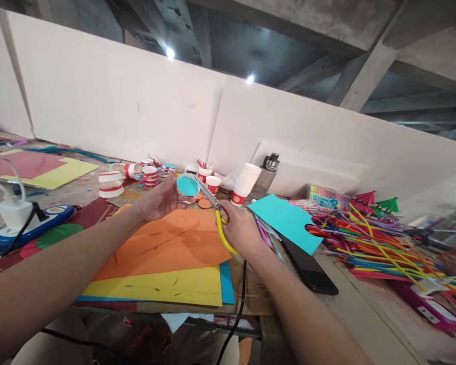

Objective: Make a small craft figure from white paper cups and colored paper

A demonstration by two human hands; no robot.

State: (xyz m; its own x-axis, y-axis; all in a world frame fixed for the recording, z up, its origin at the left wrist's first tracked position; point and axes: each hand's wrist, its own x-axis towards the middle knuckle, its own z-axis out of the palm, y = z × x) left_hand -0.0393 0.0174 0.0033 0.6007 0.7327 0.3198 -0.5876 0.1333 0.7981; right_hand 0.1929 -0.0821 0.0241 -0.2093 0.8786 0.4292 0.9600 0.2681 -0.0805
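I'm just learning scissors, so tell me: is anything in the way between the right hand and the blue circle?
Only the scissors in the right hand, pointing toward the blue circle in the left hand. Nothing else visible stands between; whether the scissors touch it, I can't tell.

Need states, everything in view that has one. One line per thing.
Scissors: held in right hand, blade opening unclear
Blue disc: held in left hand
Cup stack: nested, standing
Bottle: standing, lid on
Blue sheet: edge notched
Black device: flat, partly under blue sheet
Orange sheet: lying over yellow sheet
Ceiling lights: on
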